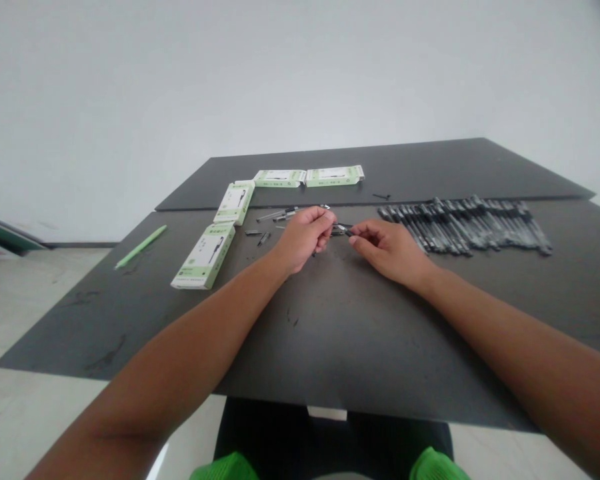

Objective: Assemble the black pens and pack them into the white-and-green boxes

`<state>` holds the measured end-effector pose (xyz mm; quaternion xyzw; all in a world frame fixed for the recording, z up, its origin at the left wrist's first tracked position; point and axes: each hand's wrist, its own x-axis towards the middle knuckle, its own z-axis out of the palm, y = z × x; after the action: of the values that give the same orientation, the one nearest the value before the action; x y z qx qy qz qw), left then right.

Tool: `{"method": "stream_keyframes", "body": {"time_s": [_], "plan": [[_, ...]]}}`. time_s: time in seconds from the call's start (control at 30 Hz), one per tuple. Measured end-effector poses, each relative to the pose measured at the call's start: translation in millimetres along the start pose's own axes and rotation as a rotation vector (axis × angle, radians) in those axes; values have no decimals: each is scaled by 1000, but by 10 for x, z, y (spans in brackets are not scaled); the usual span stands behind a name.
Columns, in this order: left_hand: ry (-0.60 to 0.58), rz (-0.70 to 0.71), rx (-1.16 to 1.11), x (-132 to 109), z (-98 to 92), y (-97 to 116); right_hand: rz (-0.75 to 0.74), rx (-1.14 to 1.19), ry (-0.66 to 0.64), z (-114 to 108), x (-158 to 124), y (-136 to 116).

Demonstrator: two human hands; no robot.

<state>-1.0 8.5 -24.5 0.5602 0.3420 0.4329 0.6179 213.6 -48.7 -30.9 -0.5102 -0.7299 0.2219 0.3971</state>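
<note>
My left hand [305,235] and my right hand [385,247] meet over the middle of the dark table [330,320]. Both have their fingers pinched on a thin black pen part [341,230] held between them. Loose pen pieces [275,217] lie on the table just behind and left of my left hand. A long row of assembled black pens [465,217] lies to the right of my right hand.
Several green-and-white boxes [205,257] lie flat at the left and back of the table, one of them [335,175] at the back centre. A green pen [141,247] rests near the left edge. A white wall stands behind the table.
</note>
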Motion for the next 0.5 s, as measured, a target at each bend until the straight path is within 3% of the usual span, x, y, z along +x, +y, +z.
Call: {"method": "stream_keyframes", "body": {"time_s": [0.5], "plan": [[-6,36,105,-37,18,22,40,70,-36,-8,5,-65]]}}
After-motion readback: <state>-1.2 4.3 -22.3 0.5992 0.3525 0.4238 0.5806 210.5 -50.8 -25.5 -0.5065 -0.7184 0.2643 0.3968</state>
